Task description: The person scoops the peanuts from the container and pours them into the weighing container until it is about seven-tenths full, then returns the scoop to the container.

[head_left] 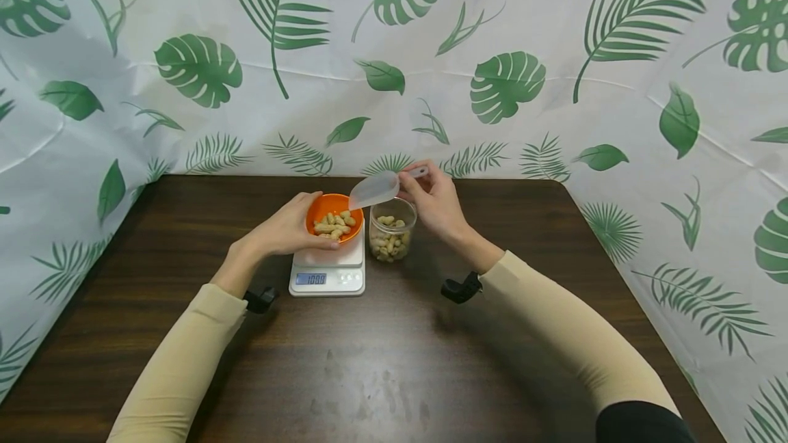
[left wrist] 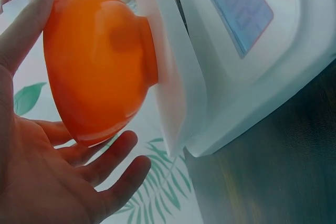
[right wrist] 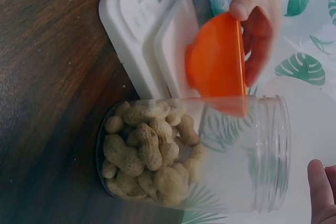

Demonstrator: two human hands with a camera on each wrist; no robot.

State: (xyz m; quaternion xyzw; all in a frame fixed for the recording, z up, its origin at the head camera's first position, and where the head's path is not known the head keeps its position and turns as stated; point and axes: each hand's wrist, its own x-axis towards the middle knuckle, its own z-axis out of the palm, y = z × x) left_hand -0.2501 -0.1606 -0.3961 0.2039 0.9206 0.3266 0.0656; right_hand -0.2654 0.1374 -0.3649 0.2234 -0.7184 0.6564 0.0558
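My left hand (head_left: 280, 227) holds an orange bowl (left wrist: 100, 61) by its side, thumb at the rim. The bowl stands on the white platform of a kitchen scale (head_left: 332, 287), with unshelled peanuts (head_left: 335, 225) in it. The scale's display is lit, its digits too small to read surely. By its short handle, my right hand (head_left: 438, 202) pinches a translucent scoop (head_left: 375, 190), tilted toward the bowl above the jar. A clear, lidless jar (right wrist: 236, 150) stands right of the scale, about half full of peanuts (right wrist: 149, 153). Whether the scoop contains anything, I cannot tell.
Everything stands on a dark wooden table (head_left: 382, 361), near its back edge. Behind it hangs a white sheet (head_left: 431, 115) with green leaf prints. Black wrist cameras (head_left: 462, 288) sit under both wrists, over the table.
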